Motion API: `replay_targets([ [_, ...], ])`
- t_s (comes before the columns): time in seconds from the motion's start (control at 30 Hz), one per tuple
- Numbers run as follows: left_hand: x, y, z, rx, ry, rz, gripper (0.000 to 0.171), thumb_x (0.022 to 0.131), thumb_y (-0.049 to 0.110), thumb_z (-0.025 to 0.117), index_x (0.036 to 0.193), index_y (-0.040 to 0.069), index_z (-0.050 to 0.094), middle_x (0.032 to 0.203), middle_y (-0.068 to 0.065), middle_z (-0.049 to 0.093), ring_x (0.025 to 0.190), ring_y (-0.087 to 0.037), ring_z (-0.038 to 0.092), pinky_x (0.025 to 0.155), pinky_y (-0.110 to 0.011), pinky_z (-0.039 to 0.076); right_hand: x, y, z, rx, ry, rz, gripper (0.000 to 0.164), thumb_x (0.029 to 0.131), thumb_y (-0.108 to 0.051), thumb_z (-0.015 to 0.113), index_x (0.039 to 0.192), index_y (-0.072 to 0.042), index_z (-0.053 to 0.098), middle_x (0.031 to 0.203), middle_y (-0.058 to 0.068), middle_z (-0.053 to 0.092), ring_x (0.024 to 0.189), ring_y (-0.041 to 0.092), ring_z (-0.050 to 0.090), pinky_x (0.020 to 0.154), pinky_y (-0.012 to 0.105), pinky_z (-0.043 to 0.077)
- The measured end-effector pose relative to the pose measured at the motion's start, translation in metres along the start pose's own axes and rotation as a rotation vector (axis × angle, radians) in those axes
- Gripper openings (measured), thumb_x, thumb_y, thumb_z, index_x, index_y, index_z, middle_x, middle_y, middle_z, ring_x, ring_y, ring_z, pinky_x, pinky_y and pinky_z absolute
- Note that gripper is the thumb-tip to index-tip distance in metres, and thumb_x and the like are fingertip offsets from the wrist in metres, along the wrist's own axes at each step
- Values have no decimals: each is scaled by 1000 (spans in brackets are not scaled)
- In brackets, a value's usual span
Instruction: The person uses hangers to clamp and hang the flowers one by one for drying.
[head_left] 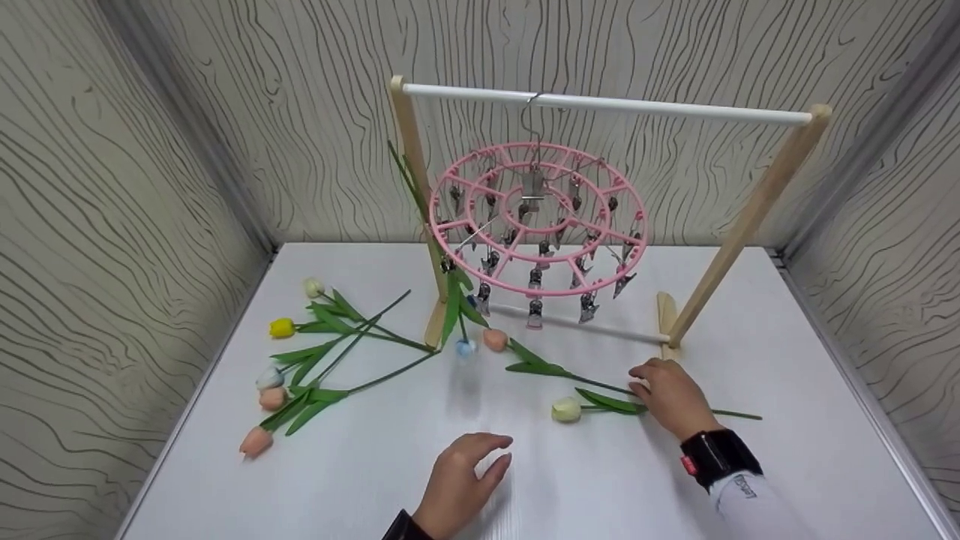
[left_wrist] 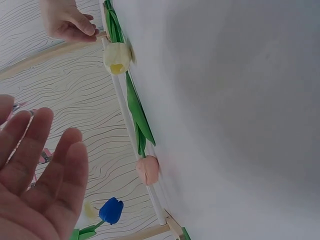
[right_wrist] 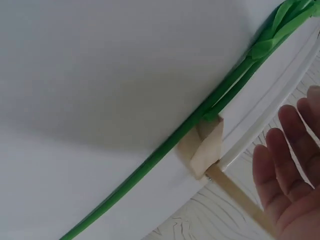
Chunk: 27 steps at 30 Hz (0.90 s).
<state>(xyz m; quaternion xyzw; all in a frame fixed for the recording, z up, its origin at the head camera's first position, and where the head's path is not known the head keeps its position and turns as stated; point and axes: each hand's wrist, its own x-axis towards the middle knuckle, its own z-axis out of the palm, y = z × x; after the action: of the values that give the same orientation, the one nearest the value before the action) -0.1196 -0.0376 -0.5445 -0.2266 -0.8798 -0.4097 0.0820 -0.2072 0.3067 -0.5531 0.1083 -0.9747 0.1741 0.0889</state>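
My right hand (head_left: 670, 397) is at the stem ends of two tulips lying on the table, its fingers loosely bent. These are a peach tulip (head_left: 495, 340) and, nearer the front, a cream tulip (head_left: 566, 409). In the right wrist view, that hand's fingers (right_wrist: 285, 165) are apart beside the green stems (right_wrist: 165, 147), with nothing between them. My left hand (head_left: 463, 480) hovers over the front of the table, thumb and fingers apart and holding nothing. A pink round clip hanger (head_left: 630, 264) hangs from the rack's white bar (head_left: 675, 109). A blue tulip (head_left: 465, 347) hangs head down at its left edge.
Several tulips lie at the left, among them a yellow tulip (head_left: 282, 328) and a peach tulip (head_left: 256, 442), their stems crossing. The rack's wooden posts (head_left: 750, 225) stand on both sides of the hanger. Wood-patterned walls (head_left: 315, 150) enclose the white table (head_left: 360, 465).
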Motion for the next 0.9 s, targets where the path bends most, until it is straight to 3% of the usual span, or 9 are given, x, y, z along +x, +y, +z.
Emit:
replay_targets([
  [0.27, -1, 3, 1, -2, 3, 31, 18, 87, 19, 65, 105, 18, 68, 100, 11, 64, 94, -6, 58, 79, -27, 49, 9, -8, 17, -95, -32, -34, 13, 70, -10, 78, 81, -8, 71, 75, 2, 60, 70, 23, 54, 62, 36, 47],
  [0.53, 1, 1, -1, 3, -15, 15, 18, 88, 21, 64, 105, 19, 68, 101, 13, 63, 95, -5, 58, 80, -28, 49, 9, -11, 22, -109, -51, -29, 8, 72, -7, 75, 71, -10, 68, 68, -2, 53, 66, 18, 51, 58, 33, 45],
  [0.7, 0, -1, -2, -2, 7, 48, 19, 88, 21, 64, 105, 16, 68, 101, 11, 64, 96, -7, 58, 81, -29, 48, 5, -12, 21, -111, -63, -52, 13, 72, -3, 74, 70, -11, 63, 68, -4, 50, 63, 16, 50, 55, 31, 44],
  [0.77, 0, 0, -2, -16, -3, 38, 18, 88, 22, 63, 106, 18, 68, 101, 12, 64, 96, -6, 58, 81, -29, 48, 3, -12, 19, -102, -62, -33, 13, 74, -1, 71, 73, -10, 62, 68, -3, 52, 62, 15, 50, 55, 31, 44],
  [0.9, 4, 2, -2, -75, -46, -17, 19, 90, 29, 60, 107, 23, 67, 102, 15, 63, 96, -4, 57, 80, -29, 49, 2, -13, 5, -2, -94, 84, 8, 81, -1, 65, 81, -7, 61, 68, -1, 56, 61, 14, 50, 56, 32, 44],
])
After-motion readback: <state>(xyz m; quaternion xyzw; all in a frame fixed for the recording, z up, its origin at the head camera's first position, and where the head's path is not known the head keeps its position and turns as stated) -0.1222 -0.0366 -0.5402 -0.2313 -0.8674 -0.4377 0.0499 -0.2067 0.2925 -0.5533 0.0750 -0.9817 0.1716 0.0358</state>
